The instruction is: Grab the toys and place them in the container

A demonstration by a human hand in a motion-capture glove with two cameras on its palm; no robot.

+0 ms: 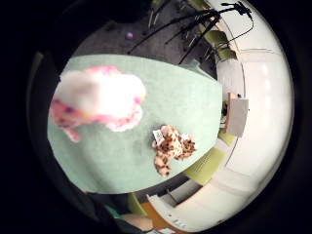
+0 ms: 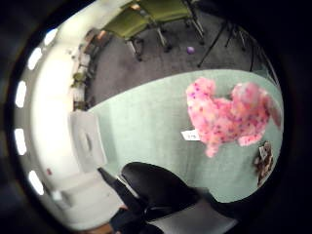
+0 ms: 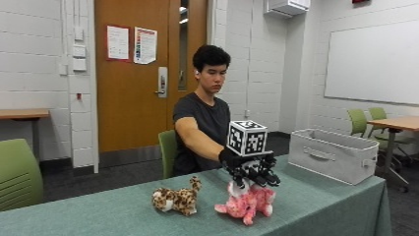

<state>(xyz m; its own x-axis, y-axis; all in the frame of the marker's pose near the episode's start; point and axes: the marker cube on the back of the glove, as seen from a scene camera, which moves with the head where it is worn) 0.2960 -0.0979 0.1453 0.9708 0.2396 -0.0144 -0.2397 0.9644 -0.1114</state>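
A pink spotted plush toy (image 3: 247, 204) sits on the green tablecloth (image 3: 98, 216) near the front edge. My gloved right hand (image 3: 252, 172) hangs just above it, fingers spread and pointing down at the toy's top, curled round nothing. Both palm views show the pink toy (image 1: 97, 100) (image 2: 224, 114) close below, its white tag flat on the cloth. A brown spotted leopard plush (image 3: 177, 199) (image 1: 170, 146) (image 2: 264, 161) stands to the pink toy's left in the outside view. The grey fabric container (image 3: 334, 155) (image 2: 87, 141) (image 1: 237, 114) stands at the table's right end.
The person sits behind the table on a green chair (image 3: 167, 147). Another green chair (image 3: 16, 172) is at the left, and more chairs and a table (image 3: 396, 123) stand at the far right. Tripod legs (image 1: 195, 29) stand on the floor beyond the table.
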